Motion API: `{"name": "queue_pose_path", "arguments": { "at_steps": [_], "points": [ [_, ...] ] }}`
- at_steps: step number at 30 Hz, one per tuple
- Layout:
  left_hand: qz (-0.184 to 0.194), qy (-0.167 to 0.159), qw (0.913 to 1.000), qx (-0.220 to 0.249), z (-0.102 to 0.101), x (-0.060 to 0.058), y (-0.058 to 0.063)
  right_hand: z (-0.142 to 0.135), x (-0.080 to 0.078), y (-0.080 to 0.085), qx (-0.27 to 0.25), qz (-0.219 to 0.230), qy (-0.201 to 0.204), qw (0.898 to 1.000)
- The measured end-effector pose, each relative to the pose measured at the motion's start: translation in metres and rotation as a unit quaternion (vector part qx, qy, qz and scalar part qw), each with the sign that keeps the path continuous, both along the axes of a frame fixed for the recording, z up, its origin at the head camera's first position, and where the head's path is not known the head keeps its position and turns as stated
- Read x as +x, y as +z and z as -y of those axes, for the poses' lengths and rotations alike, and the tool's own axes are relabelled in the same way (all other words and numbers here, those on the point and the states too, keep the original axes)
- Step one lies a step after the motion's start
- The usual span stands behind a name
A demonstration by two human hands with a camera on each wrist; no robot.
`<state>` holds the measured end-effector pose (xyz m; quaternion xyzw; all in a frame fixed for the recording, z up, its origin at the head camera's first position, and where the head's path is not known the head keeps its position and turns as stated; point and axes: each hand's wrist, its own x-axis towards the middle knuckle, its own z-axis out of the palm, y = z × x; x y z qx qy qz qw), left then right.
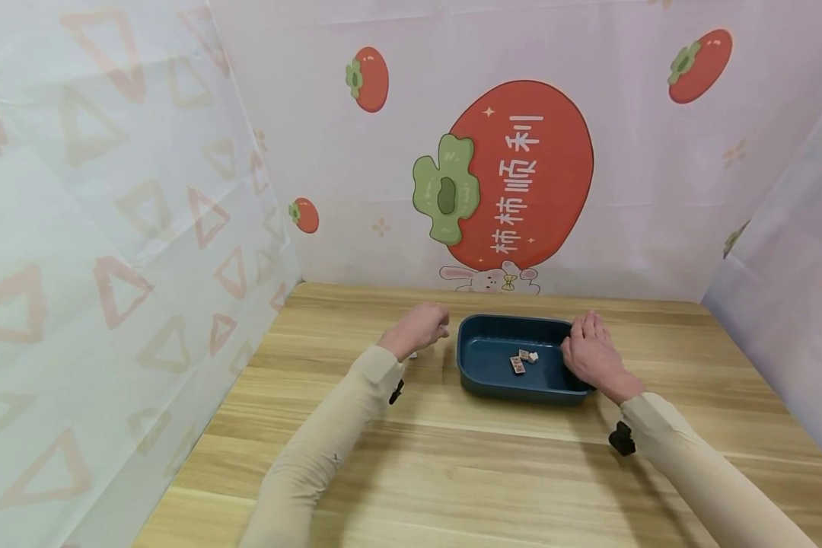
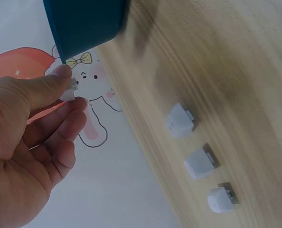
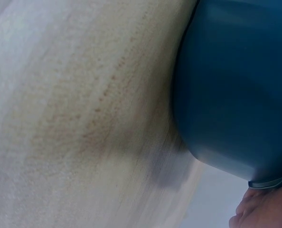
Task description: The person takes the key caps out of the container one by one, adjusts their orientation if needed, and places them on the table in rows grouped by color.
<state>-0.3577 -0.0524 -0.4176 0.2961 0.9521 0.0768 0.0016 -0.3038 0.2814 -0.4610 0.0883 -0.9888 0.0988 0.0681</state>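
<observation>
My left hand is just left of the dark blue box. Between thumb and fingers it pinches a small white plastic piece, mostly covered by the fingertips. Nearby on the table stand several similar white pieces, each with a little tab on one side. Inside the box lie a few small pieces with brown patterned faces and a white one. My right hand rests over the box's right rim, its fingers fairly straight and close together; only part of it shows in the right wrist view.
The wooden table extends to a back wall cloth printed with red persimmons. Side cloths bound the table on the left and right. Each wrist carries a small black device.
</observation>
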Motion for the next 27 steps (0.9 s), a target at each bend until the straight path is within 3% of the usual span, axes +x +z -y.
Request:
{"name": "queue_pose_path", "arguments": {
  "at_steps": [8, 20, 27],
  "points": [
    [0.002, -0.002, 0.9999, -0.011, 0.008, 0.0, -0.009, -0.002, -0.001, -0.001, 0.004, -0.004, 0.006, 1.0],
    [0.053, 0.016, 0.9979, -0.034, 0.014, 0.002, -0.023, -0.004, -0.003, -0.003, -0.003, 0.003, 0.006, 1.0],
    [0.027, -0.002, 0.9974, -0.067, 0.015, 0.004, -0.027, -0.001, -0.001, 0.0, -0.004, 0.015, 0.0, 1.0]
  ]
}}
